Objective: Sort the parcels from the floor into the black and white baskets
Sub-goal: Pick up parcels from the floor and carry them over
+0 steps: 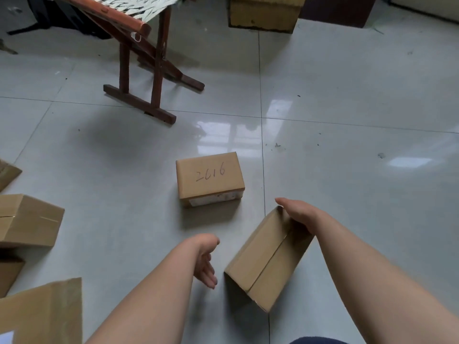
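A brown cardboard parcel (267, 259) is tilted just above the floor at the lower middle. My right hand (299, 214) grips its far upper edge, thumb stretched over the corner. My left hand (205, 260) hovers to the left of that parcel, fingers relaxed and pointing down, touching nothing. Another parcel with "2616" written on top (210, 178) lies flat on the tiles just beyond both hands. No black or white basket is in view.
Several more cardboard parcels lie at the left edge (29, 220) and lower left (44, 314). A wooden folding stand (139, 78) stands at the upper left. A yellowish box (263, 13) and dark furniture sit at the top. Grey tiled floor (360, 145) spreads to the right.
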Demonstrator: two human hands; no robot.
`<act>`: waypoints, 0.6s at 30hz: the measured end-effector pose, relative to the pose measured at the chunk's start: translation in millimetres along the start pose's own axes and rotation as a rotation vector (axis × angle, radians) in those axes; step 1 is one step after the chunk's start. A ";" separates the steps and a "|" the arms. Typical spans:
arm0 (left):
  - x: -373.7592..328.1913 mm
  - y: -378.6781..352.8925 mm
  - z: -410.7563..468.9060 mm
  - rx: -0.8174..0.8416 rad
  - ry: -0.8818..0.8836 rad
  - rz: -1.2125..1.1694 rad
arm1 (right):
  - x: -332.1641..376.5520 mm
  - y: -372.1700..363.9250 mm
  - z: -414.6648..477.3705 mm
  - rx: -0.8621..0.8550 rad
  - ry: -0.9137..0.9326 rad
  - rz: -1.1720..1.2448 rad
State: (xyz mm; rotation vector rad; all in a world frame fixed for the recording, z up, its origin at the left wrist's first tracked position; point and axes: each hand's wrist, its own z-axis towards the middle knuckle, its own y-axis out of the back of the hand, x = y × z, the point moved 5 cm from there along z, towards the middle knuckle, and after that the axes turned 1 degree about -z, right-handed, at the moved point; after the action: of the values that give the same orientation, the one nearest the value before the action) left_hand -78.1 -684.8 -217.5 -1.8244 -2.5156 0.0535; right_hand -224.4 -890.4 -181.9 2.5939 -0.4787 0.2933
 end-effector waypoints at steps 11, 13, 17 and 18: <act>-52.2 4.1 -47.1 -0.091 -0.572 -0.586 | -18.8 36.8 -22.7 0.013 0.052 0.345; -50.7 1.0 -48.2 -0.067 -0.602 -0.597 | -18.7 34.7 -24.7 0.042 0.068 0.369; -42.7 0.5 -46.5 -0.048 -0.535 -0.546 | -14.1 31.6 -28.1 0.051 0.080 0.343; -41.1 3.3 -45.7 -0.054 -0.504 -0.514 | -12.3 29.6 -27.8 0.058 0.083 0.345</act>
State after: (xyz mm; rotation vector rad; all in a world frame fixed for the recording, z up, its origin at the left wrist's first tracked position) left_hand -60.0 -722.5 -172.2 -1.2322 -3.2760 0.4866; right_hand -250.3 -897.4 -149.0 2.5332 -0.9006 0.5345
